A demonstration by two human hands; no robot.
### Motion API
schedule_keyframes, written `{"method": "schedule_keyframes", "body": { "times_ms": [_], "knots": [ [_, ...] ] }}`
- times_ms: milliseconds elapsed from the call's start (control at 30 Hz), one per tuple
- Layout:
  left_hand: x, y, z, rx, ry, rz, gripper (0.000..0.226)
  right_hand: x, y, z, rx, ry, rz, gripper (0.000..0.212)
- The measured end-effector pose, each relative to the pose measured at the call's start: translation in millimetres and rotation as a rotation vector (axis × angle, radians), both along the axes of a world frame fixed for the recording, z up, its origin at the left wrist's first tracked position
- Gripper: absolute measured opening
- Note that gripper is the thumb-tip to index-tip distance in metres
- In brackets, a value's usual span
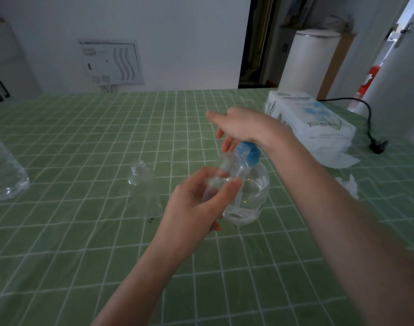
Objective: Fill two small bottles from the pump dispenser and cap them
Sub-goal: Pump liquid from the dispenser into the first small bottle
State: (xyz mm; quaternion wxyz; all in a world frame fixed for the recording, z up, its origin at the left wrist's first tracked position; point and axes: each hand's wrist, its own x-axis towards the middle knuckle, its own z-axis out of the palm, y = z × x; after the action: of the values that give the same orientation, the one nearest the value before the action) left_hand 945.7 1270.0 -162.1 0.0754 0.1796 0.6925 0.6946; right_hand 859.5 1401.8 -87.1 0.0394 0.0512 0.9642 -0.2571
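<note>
My left hand (196, 203) grips a small clear bottle (224, 175), tilted with its open mouth up under the blue pump head. The pump dispenser (250, 191), clear with a blue top (249, 152) and a little liquid at the bottom, stands just behind it. My right hand (236, 125) rests on top of the blue pump head, palm down, fingers hanging loosely over its far side. A second small clear bottle (142, 184) stands uncapped on the green checked tablecloth (83, 231), to the left of my left hand. No caps are visible.
A large clear bottle (3, 172) stands at the left edge. A white tissue pack (311, 118) with loose tissues (337, 158) lies at the back right, next to a black cable and plug (377, 147). A white cylinder (309, 62) stands behind the table.
</note>
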Motion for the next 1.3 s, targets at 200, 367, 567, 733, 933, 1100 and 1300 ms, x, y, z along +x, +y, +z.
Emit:
{"method": "schedule_keyframes", "body": {
  "times_ms": [200,367,567,733,933,1100,1300],
  "knots": [
    [-2.3,-1.2,-1.0,0.004,0.021,-0.022,0.033,-2.0,0.9,7.2,-0.015,0.143,0.033,0.054],
    [-3.0,-1.1,-1.2,0.016,0.023,-0.027,0.025,-1.8,1.0,9.2,-0.006,0.126,0.055,0.055],
    [-2.5,-1.5,-2.1,-0.006,0.033,-0.019,0.025,-1.9,1.2,5.4,0.038,0.096,0.045,0.048],
    [-1.5,0.7,-5.6,-0.009,0.005,0.003,0.021,-1.9,0.0,-1.5,0.030,0.071,0.053,0.047],
    [1.6,1.9,-0.2,0.002,0.044,-0.017,0.030,-0.6,0.3,8.9,-0.001,0.136,0.065,0.050],
    [1.7,2.0,1.8,0.001,0.041,-0.009,0.036,-0.2,0.1,10.9,0.020,0.109,0.062,0.049],
    [2.2,2.1,1.2,-0.012,0.020,-0.009,0.032,-0.5,0.7,7.5,0.078,0.061,0.047,0.053]
  ]
}}
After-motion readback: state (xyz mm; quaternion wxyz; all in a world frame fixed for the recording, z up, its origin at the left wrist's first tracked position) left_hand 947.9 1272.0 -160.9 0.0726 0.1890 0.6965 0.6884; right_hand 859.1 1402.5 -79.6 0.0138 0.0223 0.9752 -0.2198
